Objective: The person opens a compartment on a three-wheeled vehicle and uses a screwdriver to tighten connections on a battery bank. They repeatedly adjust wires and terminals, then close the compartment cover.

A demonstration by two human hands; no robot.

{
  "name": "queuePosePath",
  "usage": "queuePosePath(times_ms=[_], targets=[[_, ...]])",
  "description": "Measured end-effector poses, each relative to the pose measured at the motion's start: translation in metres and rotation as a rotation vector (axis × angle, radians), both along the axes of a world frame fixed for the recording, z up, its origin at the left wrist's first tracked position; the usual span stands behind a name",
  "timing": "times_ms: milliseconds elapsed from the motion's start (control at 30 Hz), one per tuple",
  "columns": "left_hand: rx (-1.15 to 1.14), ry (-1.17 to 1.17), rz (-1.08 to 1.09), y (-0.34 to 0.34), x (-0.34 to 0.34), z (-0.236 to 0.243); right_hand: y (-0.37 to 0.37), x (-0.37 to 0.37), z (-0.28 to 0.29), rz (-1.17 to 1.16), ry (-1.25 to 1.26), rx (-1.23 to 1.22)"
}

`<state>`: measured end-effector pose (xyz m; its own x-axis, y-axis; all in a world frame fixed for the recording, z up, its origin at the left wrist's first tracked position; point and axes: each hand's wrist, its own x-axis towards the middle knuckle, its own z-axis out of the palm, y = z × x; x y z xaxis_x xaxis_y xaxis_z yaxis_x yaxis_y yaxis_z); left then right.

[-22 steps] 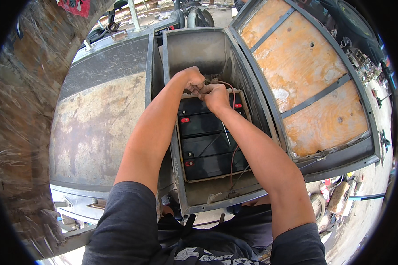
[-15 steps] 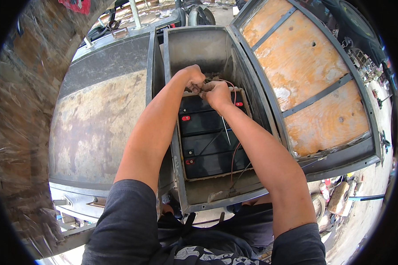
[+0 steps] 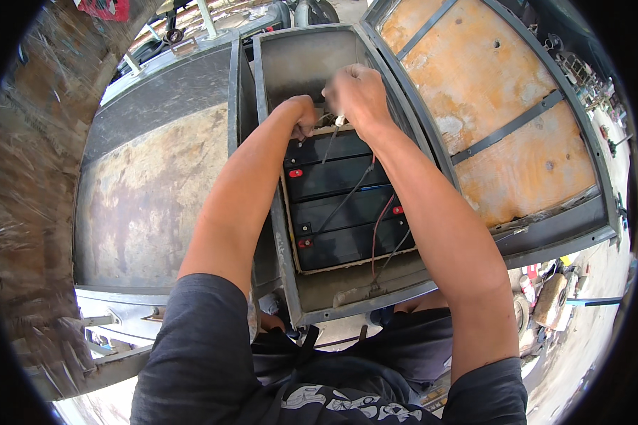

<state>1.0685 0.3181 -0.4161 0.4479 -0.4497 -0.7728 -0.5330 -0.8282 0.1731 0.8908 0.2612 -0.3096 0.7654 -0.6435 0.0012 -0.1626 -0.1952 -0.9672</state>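
Several black batteries [image 3: 333, 185] with red terminal covers [image 3: 295, 173] sit side by side inside an open metal box [image 3: 283, 283]. My left hand [image 3: 303, 119] reaches to the far left corner of the battery row, fingers bent together by a terminal; what they hold, if anything, is hidden. Higher and to the right, my right hand [image 3: 360, 92] is closed and partly blurred. From beneath it a thin-shafted tool, apparently a screwdriver [image 3: 332, 142], points down over the farthest battery. Loose wires lie in a tangle between the hands.
A red wire [image 3: 378, 241] and dark cables run across the batteries. The box's lid [image 3: 496, 92], with a worn wooden inner face, is swung open on the right. A worn flat panel [image 3: 156, 191] adjoins on the left. Tools and parts litter the ground at right.
My hands have drawn apart; the right one rose away and up, while the left stayed near the far left corner. The tool's shaft has swung to point down-left.
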Motion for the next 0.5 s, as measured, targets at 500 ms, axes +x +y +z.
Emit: queuePosePath(times_ms=[500], targets=[[0.011,0.016,0.099,0.009,-0.018,0.001,0.019,-0.008,-0.023,0.021,-0.365,-0.594]])
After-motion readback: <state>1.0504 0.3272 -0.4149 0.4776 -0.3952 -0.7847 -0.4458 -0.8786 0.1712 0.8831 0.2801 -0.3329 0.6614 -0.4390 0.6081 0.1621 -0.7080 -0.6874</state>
